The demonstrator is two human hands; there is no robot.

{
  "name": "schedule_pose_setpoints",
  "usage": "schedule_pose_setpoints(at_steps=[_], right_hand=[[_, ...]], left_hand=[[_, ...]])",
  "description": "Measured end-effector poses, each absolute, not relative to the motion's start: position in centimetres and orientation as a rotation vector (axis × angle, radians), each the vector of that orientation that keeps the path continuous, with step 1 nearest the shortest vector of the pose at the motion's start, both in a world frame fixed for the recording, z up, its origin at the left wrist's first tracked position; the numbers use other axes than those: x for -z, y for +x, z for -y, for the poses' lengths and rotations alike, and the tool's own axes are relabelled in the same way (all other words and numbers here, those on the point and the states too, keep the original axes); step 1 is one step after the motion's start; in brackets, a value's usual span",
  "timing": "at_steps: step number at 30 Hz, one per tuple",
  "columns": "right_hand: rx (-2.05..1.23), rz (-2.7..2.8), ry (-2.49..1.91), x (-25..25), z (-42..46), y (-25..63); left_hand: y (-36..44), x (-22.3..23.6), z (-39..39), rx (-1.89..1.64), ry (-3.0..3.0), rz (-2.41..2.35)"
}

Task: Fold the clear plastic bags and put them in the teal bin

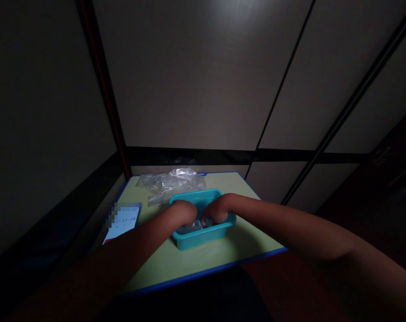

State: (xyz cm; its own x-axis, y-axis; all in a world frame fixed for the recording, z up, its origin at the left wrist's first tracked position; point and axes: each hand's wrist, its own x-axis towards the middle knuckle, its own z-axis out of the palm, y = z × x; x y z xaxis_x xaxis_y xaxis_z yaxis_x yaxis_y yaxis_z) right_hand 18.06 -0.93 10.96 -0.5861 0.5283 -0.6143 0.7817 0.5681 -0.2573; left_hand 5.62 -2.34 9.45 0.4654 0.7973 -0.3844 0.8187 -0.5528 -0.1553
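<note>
The left hand and the right hand both reach into a teal plastic tub, coming in from either side and stopping just apart near its middle. Each hand arches over the near part of the rim, with its fingers curled down inside. Neither grip can be read clearly: the knuckles hide the fingertips, so I cannot tell whether either hand is closed on something or only hanging loosely.

Under the hands, some shiny clear material lies in the bottom of the tub, and it is too dim and too covered to say exactly what it is. The tub sits flat near the middle of a pale green worktop with a blue edge.

Just behind the tub, a crumpled clear plastic bag lies on the far part of the worktop, close to the tub's back rim. Left of the tub, a phone lies near the worktop's edge, its pale blue screen lit and partly pixelated. Behind the worktop stand dark-framed grey wall panels.
</note>
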Motion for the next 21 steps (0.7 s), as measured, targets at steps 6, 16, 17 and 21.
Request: schedule_pose_setpoints(at_steps=[6,16,17,21], right_hand=[[0.564,-2.391,0.905,-12.3,1.2,19.2],[0.124,-2.948,1.346,-13.9,2.2,23.3],[0.086,-2.944,1.503,-13.8,2.1,24.0],[0.469,-2.726,1.933,-12.2,1.5,25.8]], left_hand=[[5.5,-11.0,3.0,0.634,2.683,-1.513],[0.7,-13.7,3.9,0.193,2.787,-1.469],[-0.2,-13.9,3.8,0.134,2.781,-1.488],[-3.3,-13.2,3.7,-0.383,2.626,-1.605]])
